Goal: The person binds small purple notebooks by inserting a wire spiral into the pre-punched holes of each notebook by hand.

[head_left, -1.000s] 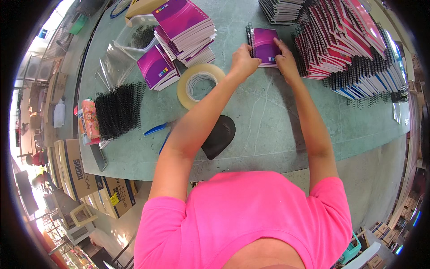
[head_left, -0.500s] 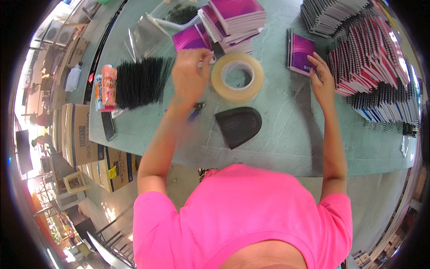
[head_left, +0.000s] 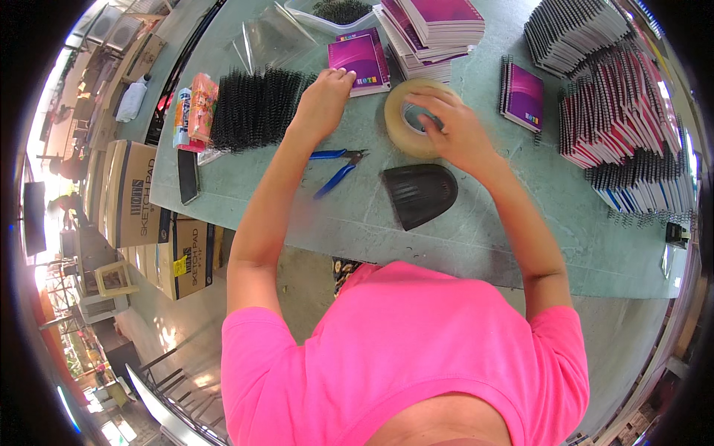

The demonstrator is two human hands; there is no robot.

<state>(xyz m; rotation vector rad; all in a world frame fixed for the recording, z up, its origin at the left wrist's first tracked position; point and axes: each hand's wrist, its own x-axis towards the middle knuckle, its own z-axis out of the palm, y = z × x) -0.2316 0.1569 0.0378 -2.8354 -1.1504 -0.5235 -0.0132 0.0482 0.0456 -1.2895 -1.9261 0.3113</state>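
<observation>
My left hand (head_left: 323, 102) is closed, its fingertips pinched at the left edge of a purple-covered notebook (head_left: 360, 61) that overlaps another like it. My right hand (head_left: 459, 132) reaches over a large roll of clear tape (head_left: 398, 132), thumb and fingers apart. Whether those fingers touch the roll I cannot tell. Blue-handled cutting pliers (head_left: 338, 177) lie spread below my left hand. Beyond the roll rises a stack of purple notebooks (head_left: 424, 44). To the right, a purple notebook bound with a black spiral (head_left: 523, 93) lies by itself.
Black spiral coils (head_left: 256, 111) lie in a bundle at left, beside pink-and-blue packets (head_left: 201, 108) and a phone (head_left: 189, 177). A plastic tub (head_left: 301, 16) holds dark bits. Stacked spiral notebooks (head_left: 613, 111) line the right. A dark rounded pad (head_left: 422, 195) lies near me.
My right hand has left the spiral-bound notebook and moved left to the tape roll. My left hand has come to the purple notebook's edge. The view has shifted slightly, and the pliers now show fully.
</observation>
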